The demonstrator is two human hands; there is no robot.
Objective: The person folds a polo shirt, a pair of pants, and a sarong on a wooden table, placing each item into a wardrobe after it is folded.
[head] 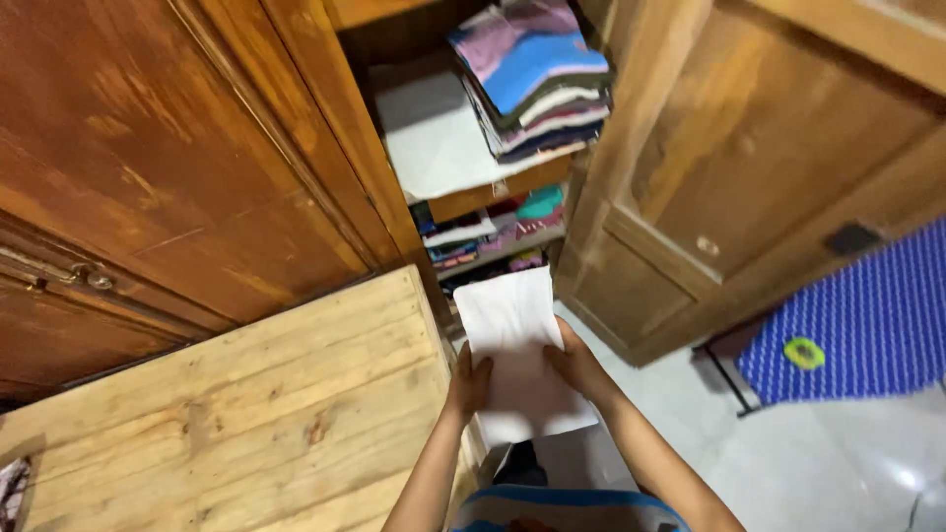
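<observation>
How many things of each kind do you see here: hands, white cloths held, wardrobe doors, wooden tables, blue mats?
Hands: 2, the left hand and the right hand
White cloth, held by both hands: 1
Wardrobe doors: 2, the left door and the right door
Wooden table: 1
Blue mat: 1
Total: 7

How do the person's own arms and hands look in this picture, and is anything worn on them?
Both forearms are bare; no sleeve reaches into view. The left hand and right hand wear no gloves, and no ring, watch or bracelet is visible. At the bottom edge a blue and grey striped garment covers the body.
</observation>
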